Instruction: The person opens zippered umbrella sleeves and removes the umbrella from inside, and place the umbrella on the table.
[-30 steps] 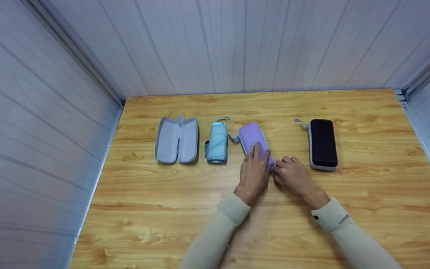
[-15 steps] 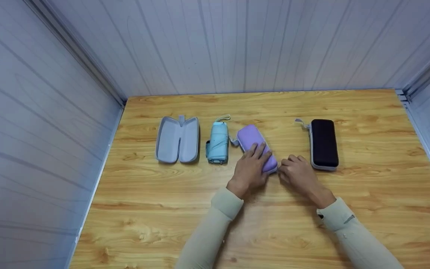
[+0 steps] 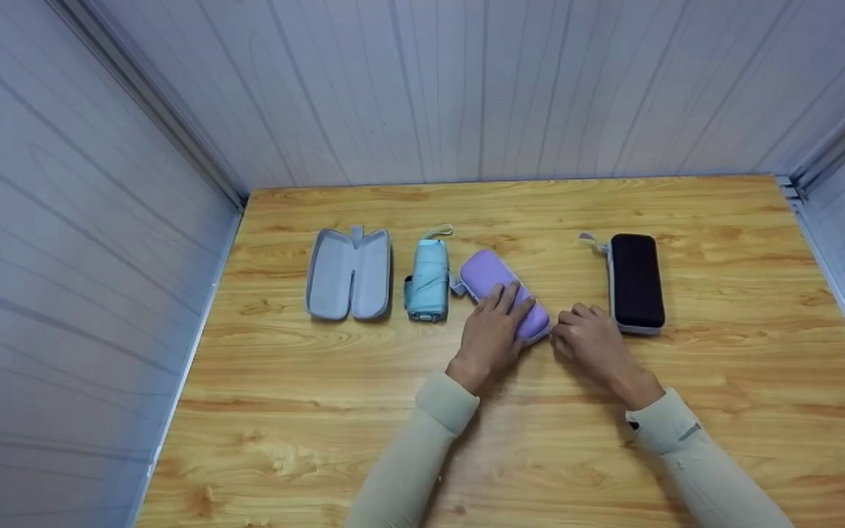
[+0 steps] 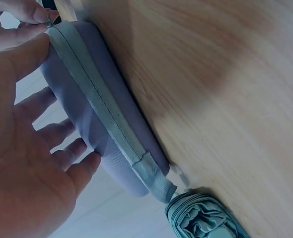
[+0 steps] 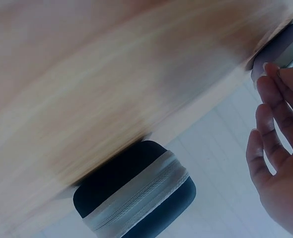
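Note:
A purple hard-shell zippered case (image 3: pixel 487 273) lies slanted on the table, its lid down and the visible zipper closed in the left wrist view. My left hand (image 3: pixel 490 331) holds it at the near end, fingers spread over the top and thumb (image 4: pixel 33 55) against the side. At the case's near right corner, my right hand (image 3: pixel 590 334) pinches the small zipper pull (image 4: pixel 48 22) between thumb and forefinger; its other fingers are loosely bent. A grey fabric tab (image 4: pixel 156 184) sticks out at the far end, close to the folded light-blue umbrella (image 3: pixel 430 279).
Left of the umbrella, a grey case (image 3: pixel 370 282) lies spread open. To the right of my right hand stands a closed black case (image 3: pixel 637 280) with a grey zipper band. Pale panel walls (image 3: pixel 437 88) border the wooden table (image 3: pixel 283 411) at the back and sides.
The purple case has turned so that its far end swings left toward the umbrella and its near end right. My right hand has shifted slightly right with the zipper pull.

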Demonstrator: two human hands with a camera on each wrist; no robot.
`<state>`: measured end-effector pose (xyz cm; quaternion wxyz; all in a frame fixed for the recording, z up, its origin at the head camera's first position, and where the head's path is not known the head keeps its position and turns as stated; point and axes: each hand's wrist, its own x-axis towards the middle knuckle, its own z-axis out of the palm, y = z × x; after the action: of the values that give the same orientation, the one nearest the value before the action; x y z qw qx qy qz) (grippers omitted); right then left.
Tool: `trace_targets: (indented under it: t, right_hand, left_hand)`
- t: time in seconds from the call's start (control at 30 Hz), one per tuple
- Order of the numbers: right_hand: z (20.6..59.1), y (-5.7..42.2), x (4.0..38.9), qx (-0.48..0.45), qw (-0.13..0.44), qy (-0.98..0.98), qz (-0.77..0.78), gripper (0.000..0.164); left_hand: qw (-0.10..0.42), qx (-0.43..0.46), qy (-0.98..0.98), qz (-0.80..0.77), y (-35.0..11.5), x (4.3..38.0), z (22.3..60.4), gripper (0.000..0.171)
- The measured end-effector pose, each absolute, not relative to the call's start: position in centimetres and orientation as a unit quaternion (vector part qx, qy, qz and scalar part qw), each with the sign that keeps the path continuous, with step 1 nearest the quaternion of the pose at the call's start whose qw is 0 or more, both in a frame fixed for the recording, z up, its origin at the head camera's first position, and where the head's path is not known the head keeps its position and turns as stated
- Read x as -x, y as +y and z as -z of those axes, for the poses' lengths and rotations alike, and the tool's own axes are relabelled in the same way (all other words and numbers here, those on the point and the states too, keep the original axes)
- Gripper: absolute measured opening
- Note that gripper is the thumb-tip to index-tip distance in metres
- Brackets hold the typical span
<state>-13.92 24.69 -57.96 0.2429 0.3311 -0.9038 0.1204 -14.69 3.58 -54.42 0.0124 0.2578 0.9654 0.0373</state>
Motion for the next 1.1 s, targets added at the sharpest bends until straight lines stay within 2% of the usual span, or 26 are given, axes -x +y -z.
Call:
trace_targets:
  t: [0.17, 0.4, 0.73, 1.1]
  right_hand:
    - [58.0, 24.6, 13.8, -0.328, 0.239, -0.906, -0.116, 0.008]
    - [58.0, 24.7, 13.6, -0.338, 0.237, -0.905, -0.103, 0.01]
    - [57.8, 24.4, 13.3, -0.336, 0.218, -0.911, -0.098, 0.008]
    - [57.8, 24.0, 12.9, -0.333, 0.226, -0.91, -0.098, 0.009]
  left_hand:
    - [0.008, -0.252, 0.967, -0.025, 3.8, 14.6, 54.5, 0.064]
    - [-0.034, -0.245, 0.969, -0.006, 4.1, 14.4, 55.0, 0.064]
    - [-0.055, -0.229, 0.972, 0.004, 4.7, 14.2, 55.3, 0.064]
    - [-0.045, -0.211, 0.976, 0.014, 5.4, 14.2, 55.4, 0.066]
